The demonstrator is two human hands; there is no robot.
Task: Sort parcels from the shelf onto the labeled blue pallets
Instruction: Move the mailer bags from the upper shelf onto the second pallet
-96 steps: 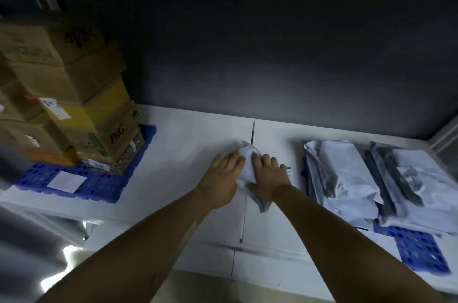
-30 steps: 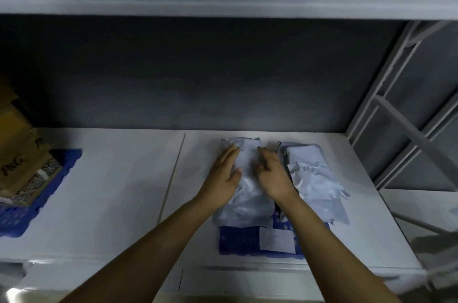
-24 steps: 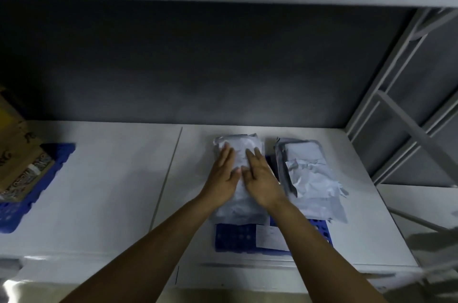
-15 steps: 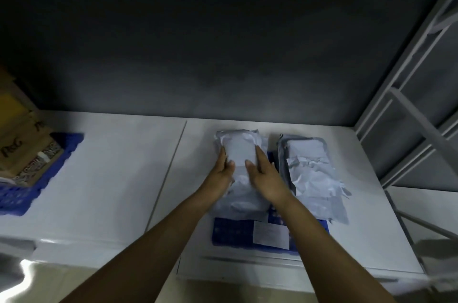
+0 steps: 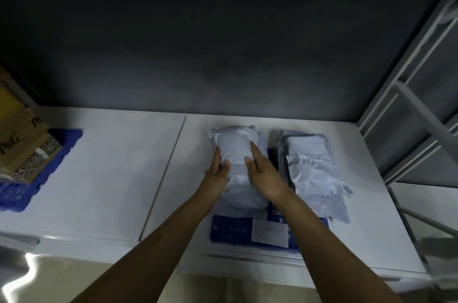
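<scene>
Currently pale grey plastic parcel (image 5: 231, 145) is lying on blue plastic pallet (image 5: 230, 231), between left grip (image 5: 218, 172) and right grip (image 5: 264, 175), both pressing flat-fingered, unclenched.

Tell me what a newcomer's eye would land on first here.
The left hand and right hand flank a grey parcel on top of a stack on the labeled blue pallet, mid-shelf. A second parcel stack lies just right of it. Cardboard boxes sit on another blue pallet at far left.
</scene>
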